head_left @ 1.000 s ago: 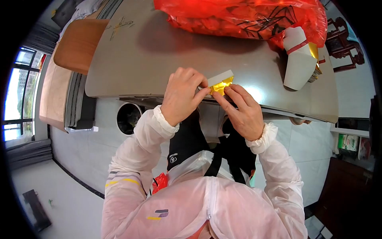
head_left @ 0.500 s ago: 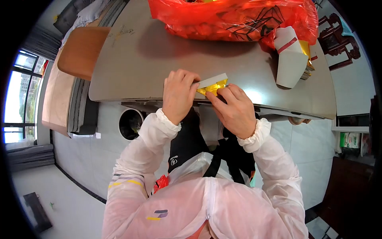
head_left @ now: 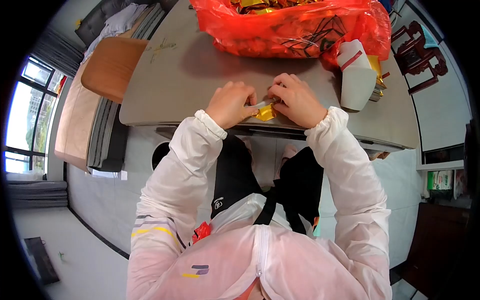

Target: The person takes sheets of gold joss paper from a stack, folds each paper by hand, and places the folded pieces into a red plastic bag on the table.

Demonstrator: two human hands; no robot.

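Note:
A small piece of gold foil paper (head_left: 266, 113) with a pale edge lies between my hands at the front edge of the table (head_left: 200, 82). My left hand (head_left: 231, 104) pinches its left end between thumb and fingers. At the other end, the curled fingers of my right hand (head_left: 298, 100) grip the paper from above. Part of the paper is hidden under the fingers.
A red plastic bag (head_left: 280, 35) full of gold foil pieces stands at the back of the table. Right of it are a white paper piece with a red band (head_left: 357, 80) and stacked gold sheets (head_left: 378, 85). A brown chair (head_left: 112, 65) is at the left.
My right hand has moved up and its fingers have curled over the paper's right end. The foil shows less, and its pale strip is now mostly covered. The view has shifted slightly.

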